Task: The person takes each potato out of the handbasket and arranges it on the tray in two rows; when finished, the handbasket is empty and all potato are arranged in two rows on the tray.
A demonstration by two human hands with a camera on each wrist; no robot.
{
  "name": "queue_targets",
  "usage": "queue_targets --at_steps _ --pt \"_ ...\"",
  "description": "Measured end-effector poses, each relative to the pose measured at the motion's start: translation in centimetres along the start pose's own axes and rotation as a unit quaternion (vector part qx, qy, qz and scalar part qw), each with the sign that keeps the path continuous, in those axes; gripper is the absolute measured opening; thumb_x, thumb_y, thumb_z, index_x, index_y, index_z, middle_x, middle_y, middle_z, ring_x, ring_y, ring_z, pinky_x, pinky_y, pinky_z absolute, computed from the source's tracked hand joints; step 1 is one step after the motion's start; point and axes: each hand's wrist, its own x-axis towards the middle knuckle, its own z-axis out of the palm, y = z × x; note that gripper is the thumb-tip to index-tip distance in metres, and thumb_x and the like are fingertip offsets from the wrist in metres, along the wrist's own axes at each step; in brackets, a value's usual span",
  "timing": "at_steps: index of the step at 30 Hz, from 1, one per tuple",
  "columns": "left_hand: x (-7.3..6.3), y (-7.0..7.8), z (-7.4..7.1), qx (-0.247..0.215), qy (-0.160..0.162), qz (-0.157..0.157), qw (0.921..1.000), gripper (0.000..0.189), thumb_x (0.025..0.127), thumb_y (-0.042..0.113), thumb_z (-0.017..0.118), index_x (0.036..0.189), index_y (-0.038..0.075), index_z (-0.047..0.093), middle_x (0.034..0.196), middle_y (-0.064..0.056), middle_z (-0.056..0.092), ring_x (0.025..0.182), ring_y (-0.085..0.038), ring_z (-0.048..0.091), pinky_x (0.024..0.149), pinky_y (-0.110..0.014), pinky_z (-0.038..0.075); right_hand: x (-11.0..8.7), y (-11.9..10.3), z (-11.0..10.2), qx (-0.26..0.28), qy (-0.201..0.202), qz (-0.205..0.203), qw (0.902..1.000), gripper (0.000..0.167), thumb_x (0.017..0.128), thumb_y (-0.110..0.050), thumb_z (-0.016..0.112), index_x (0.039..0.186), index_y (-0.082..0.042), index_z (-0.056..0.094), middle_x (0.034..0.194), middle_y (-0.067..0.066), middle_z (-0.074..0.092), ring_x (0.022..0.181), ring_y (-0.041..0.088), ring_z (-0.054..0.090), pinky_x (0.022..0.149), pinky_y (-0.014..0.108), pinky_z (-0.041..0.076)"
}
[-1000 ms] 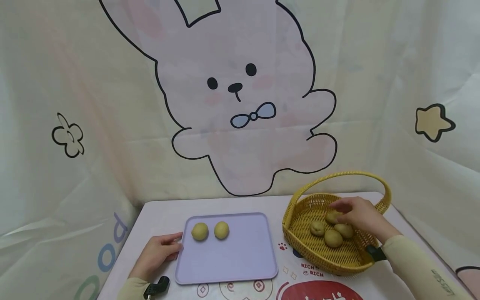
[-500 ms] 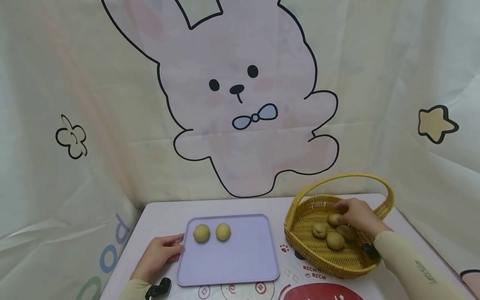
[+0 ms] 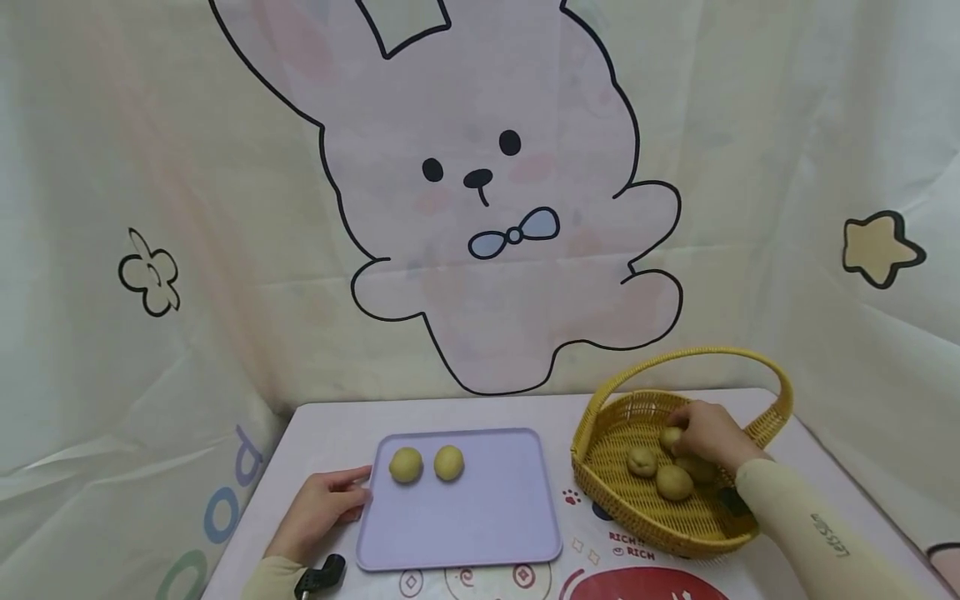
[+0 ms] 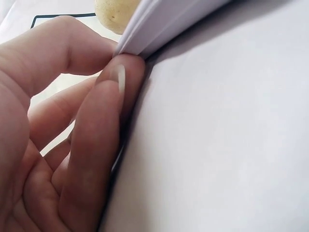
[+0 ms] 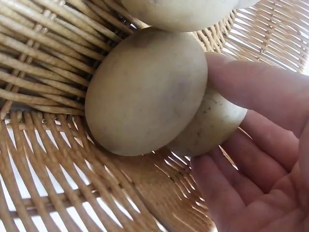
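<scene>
the potato [image 5: 217,121] sits in the basket [image 3: 626,500], the right hand's [image 3: 708,433] grip around it; the left hand [image 3: 318,508] pinches the tray [image 3: 465,529] rim. a neighbouring potato [image 5: 145,92] crowds the thumb, so it could slip. table [image 3: 555,417] print [image 3: 626,544] reads "rich rich"; sleeve [image 3: 795,508] lettering [image 3: 830,535] resembles "letsslim".

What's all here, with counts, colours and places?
Table: one, white, printed, below.
Tray: one, lavender, on table.
Wicker basket: one, yellow, right of tray.
Potatoes: six visible, yellow-brown; two on tray, four in basket.
Backdrop: one, cream, behind.
Printed rabbit: one, lilac, centre.
Printed star: one, tan, right.
Printed flower: one, black-outlined, left.
Printed letters: three, coloured, lower left.
Wrist cameras: two, black, on wrists.
Left hand: one, cream-sleeved, touching tray's left edge.
Right hand: one, cream-sleeved, touching potatoes in basket.
</scene>
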Motion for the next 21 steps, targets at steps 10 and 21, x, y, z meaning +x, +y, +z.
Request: queue_targets --at_steps 10,21 --pt "0.1 -0.2 0.3 -0.006 -0.002 -0.001 1.0 0.052 0.087 0.009 0.084 0.138 0.004 0.073 0.082 0.0 0.067 0.066 -0.01 0.06 0.062 -0.022 0.052 -1.5 -0.2 -0.9 0.019 0.016 -0.022 0.9994 0.044 0.085 -0.019 0.087 0.122 0.001 0.079 0.121 0.025 0.076 0.119 0.052 0.065 0.1 0.069 0.051" --pt "0.3 0.0 0.2 0.006 0.005 -0.008 0.9999 0.051 0.087 0.011 0.084 0.137 0.007 0.075 0.082 0.0 0.067 0.067 -0.011 0.062 0.063 -0.022 0.053 -7.6 -5.1 -1.7 0.062 0.04 -0.019 0.9971 0.049 0.093 -0.037 0.085 0.135 -0.013 0.077 0.134 0.022 0.074 0.125 0.046 0.067 0.098 0.063 0.056"
